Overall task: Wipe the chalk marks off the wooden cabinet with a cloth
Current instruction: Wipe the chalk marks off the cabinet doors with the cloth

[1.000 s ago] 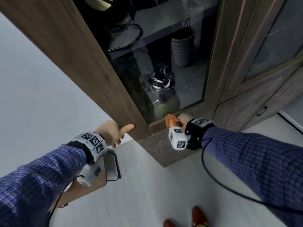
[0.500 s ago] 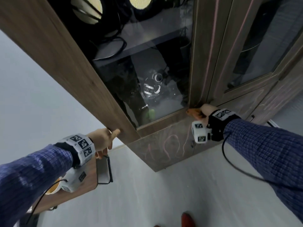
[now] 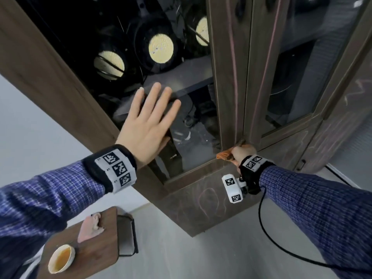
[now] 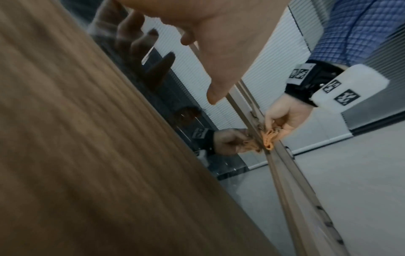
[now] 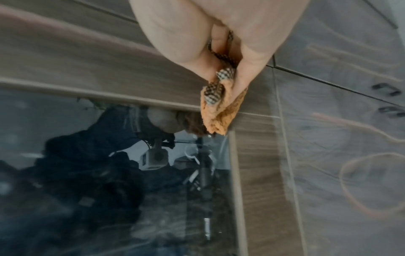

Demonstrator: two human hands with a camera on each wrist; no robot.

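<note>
The right hand (image 3: 240,156) has its grip bunched round an orange cloth (image 5: 219,110), pressed to the cabinet (image 3: 225,117) frame low and right of centre in the head view. Soft and limp, the cloth looks best held wadded so firm pressure reaches the chalk marks (image 3: 209,200) below. The left hand (image 3: 149,123), fingers spread flat, lies at the glass door (image 3: 197,137), holding nothing; that pane probably wants gentle leaning.
</note>
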